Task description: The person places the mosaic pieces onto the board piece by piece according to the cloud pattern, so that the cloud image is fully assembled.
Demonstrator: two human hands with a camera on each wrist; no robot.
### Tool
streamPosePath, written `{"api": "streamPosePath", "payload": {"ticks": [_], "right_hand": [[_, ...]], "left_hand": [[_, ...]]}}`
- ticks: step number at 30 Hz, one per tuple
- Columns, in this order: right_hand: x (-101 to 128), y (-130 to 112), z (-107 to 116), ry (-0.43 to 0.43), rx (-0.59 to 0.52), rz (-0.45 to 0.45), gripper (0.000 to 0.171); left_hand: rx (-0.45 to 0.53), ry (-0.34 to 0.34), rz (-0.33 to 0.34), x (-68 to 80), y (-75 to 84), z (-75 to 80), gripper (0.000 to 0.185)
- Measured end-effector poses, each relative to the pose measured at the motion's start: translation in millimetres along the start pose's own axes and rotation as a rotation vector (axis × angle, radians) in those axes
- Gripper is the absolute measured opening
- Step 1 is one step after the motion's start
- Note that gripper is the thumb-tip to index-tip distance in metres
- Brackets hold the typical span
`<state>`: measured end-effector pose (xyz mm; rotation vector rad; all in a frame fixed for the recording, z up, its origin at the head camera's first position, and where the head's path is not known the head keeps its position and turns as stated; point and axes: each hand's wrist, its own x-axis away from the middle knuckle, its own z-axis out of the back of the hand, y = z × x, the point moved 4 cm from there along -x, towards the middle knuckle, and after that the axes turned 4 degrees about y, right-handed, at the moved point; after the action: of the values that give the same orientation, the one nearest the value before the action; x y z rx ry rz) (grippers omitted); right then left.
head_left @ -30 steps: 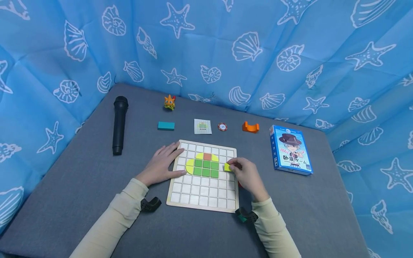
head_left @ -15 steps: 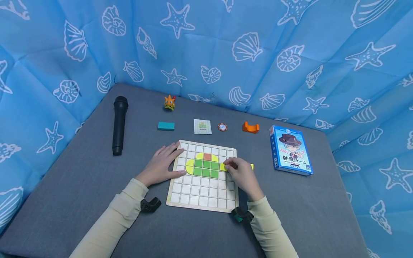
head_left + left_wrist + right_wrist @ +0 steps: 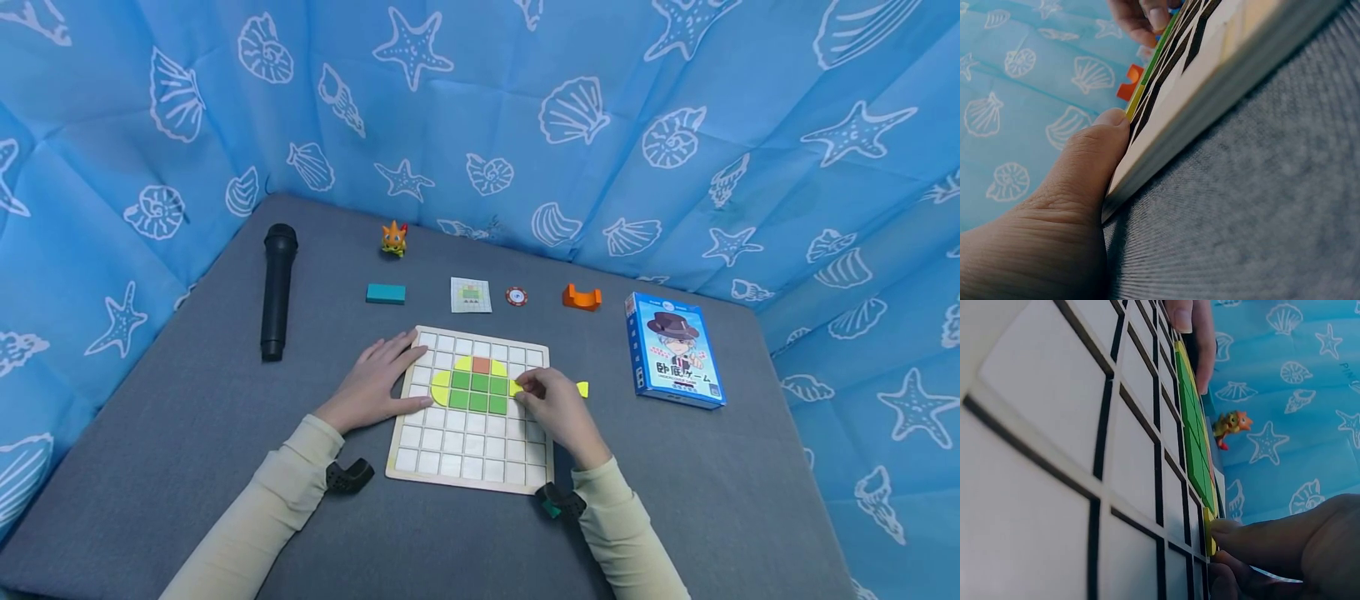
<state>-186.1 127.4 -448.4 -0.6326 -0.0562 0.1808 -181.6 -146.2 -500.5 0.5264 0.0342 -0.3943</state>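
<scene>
Resting low in the frame, two pale sleeves lead up to the hands at a white gridded board [image 3: 471,467] on the grey surface [image 3: 187,433]. At the board's left edge the left hand [image 3: 372,385] lies flat with fingers straight — thumb pressed against the wooden rim, holding nothing. At centre right the right hand [image 3: 553,408] curls its fingertips around a yellow piece [image 3: 516,387], pinching it down onto the board just right of the green tiles [image 3: 478,391]; the right wrist view shows the fingertips meeting at the piece's thin edge. Green squares form a block in the board's middle, with a yellow half-round piece [image 3: 441,387] on its left side and an orange tile [image 3: 482,365] on top, flanked by yellow corners. Just off the board's right edge another small yellow piece [image 3: 582,389] lies on the surface.

Farther back — a black microphone [image 3: 277,290] at left, a teal block [image 3: 386,293], a pattern card [image 3: 470,295], a round chip [image 3: 516,296], an orange bracket [image 3: 582,297] and a blue game box [image 3: 673,348] at right. An orange toy figure [image 3: 393,238] stands near the blue shell-printed curtain [image 3: 525,100].
</scene>
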Motion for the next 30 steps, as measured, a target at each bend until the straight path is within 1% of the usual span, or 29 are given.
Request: {"api": "streamPosePath", "payload": {"ticks": [4,10,14,19,24,30], "right_hand": [[0.8,-1.8,-1.3,-0.001,0.026,0.018,0.019],[2.0,-4.3,-3.6,0.023,0.055,0.066,0.018],[2.5,-5.3,-4.8,0.032,0.076,0.068,0.018],[3.7,-4.9,-2.6,0.007,0.069,0.079,0.02],[4.0,1.7,8.9,-0.022,0.043,0.054,0.024],[2.6,20.7,37.0,0.036,0.078,0.015,0.025]], "left_hand": [[0.001,-0.001,-0.002,0.1,-0.4,-0.2,0.089],[0.003,0.004,-0.002,0.6,0.0,1.0,0.089],[-0.001,0.006,-0.001,0.8,-0.4,0.6,0.089],[-0.007,0.004,0.002,0.8,-0.2,0.0,0.089],[0.0,-0.003,0.001,0.8,0.4,-0.1,0.089],[0.005,0.0,-0.008,1.1,0.4,1.5,0.089]]}}
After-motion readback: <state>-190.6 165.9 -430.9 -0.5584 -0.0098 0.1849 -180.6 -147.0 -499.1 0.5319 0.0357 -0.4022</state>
